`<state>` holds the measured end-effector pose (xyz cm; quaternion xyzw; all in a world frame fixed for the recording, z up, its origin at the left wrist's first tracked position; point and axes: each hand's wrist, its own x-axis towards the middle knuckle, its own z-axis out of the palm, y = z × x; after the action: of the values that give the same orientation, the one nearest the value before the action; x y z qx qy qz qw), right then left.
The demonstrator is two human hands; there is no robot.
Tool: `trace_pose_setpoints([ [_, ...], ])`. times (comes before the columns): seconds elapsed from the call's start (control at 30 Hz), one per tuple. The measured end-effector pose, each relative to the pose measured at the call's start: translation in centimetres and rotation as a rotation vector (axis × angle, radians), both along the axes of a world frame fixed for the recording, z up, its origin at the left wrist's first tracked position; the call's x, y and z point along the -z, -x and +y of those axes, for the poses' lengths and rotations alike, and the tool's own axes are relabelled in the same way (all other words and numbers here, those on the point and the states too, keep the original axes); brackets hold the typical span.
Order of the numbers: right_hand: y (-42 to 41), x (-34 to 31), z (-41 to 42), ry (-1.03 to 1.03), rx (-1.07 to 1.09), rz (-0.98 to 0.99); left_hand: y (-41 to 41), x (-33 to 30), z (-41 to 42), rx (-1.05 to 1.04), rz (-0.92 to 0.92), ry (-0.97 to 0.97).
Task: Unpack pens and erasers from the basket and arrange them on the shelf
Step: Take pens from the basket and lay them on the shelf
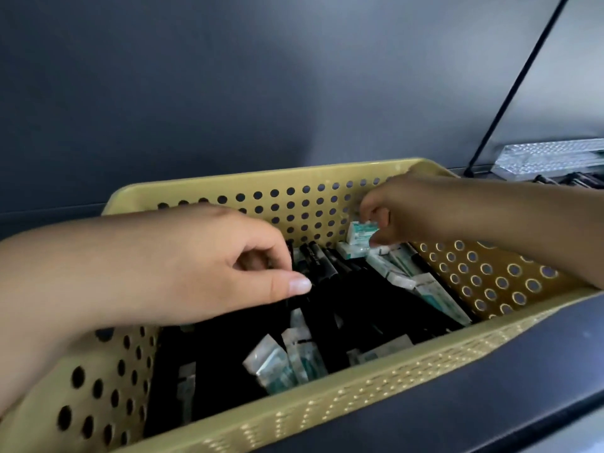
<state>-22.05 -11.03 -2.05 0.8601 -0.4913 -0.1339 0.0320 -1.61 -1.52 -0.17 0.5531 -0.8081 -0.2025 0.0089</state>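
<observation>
A yellow perforated basket (327,397) stands on a dark shelf and fills the lower part of the head view. Inside lie several black pens (359,299) and several white-and-green wrapped erasers (281,361). My left hand (196,266) reaches in over the left wall, thumb and fingers pinched on black pens (318,258) near the back. My right hand (398,210) comes in from the right at the back corner, its fingers closed on a white-and-green eraser (361,232) lifted just above more erasers along the right wall.
The dark shelf back wall (228,93) rises behind the basket. A black slanted rod (510,93) runs up at the right. Beside it on the shelf lie a clear patterned box (549,156) and a few dark pens (575,181). The shelf's front edge (490,403) runs below.
</observation>
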Motion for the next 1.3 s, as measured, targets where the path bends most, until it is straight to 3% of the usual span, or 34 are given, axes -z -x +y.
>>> trace_pose_setpoints([
  [0.2,-0.1,0.1,0.4,0.101,-0.06,0.004,-0.2,0.2,0.2,0.012,-0.026,-0.016],
  [0.6,-0.7,0.5,0.7,0.079,-0.069,0.012,-0.6,0.6,-0.2,0.047,-0.007,0.006],
  [0.73,-0.1,-0.2,0.2,0.105,-0.04,-0.158,-0.4,0.4,-0.2,-0.006,0.033,0.009],
  [0.8,0.0,-1.4,0.5,-0.041,0.052,-0.357,-0.3,0.2,-0.3,-0.063,0.067,0.05],
  [0.93,-1.1,-4.1,2.8,-0.511,0.189,-0.907,-0.9,0.4,-1.1,-0.277,0.462,0.13],
  [1.03,-2.6,-5.6,4.2,-0.68,0.145,-1.156,-0.6,0.0,-1.4,-0.342,0.9,-0.038],
  [1.17,-4.8,-6.7,5.3,-0.789,0.056,-1.303,-0.6,-0.8,-0.7,-0.239,1.239,-0.319],
  [1.3,-7.0,-5.6,5.5,-0.728,0.015,-1.243,-0.9,-1.3,-0.4,-0.298,1.273,-0.342],
])
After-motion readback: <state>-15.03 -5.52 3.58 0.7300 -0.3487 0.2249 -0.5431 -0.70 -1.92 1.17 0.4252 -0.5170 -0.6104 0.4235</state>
